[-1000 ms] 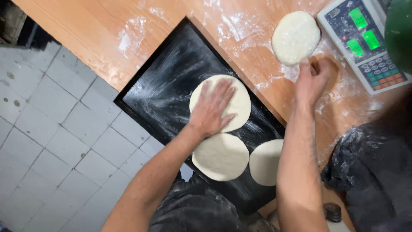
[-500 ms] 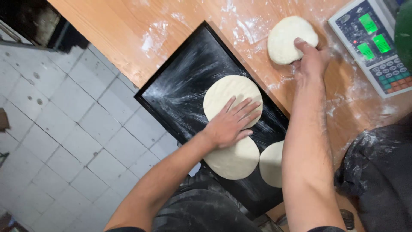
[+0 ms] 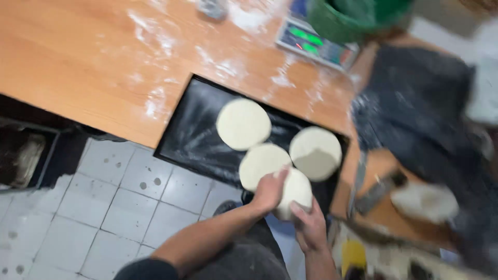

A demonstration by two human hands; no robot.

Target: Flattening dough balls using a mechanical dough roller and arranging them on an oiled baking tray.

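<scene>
A black baking tray (image 3: 194,135) dusted with flour lies on the wooden table (image 3: 78,62). Three flat round dough discs lie on it: one in the middle (image 3: 243,124), one to the right (image 3: 315,153), and one near the front edge (image 3: 259,165). My left hand (image 3: 268,192) and my right hand (image 3: 309,227) together hold a thicker round dough piece (image 3: 295,193) just above the tray's front edge. The left hand is on its left side and the right hand cups it from below.
A digital scale (image 3: 317,40) with green displays and a green bucket (image 3: 358,15) stand at the back of the floury table. A dark, flour-dusted garment (image 3: 415,109) fills the right side, with a pale lump (image 3: 423,203) below it. White floor tiles (image 3: 104,207) lie at lower left.
My right hand took the dough piece from beside the scale and carried it to the tray's front edge. My left hand left the flat disc and joined it. The view swung.
</scene>
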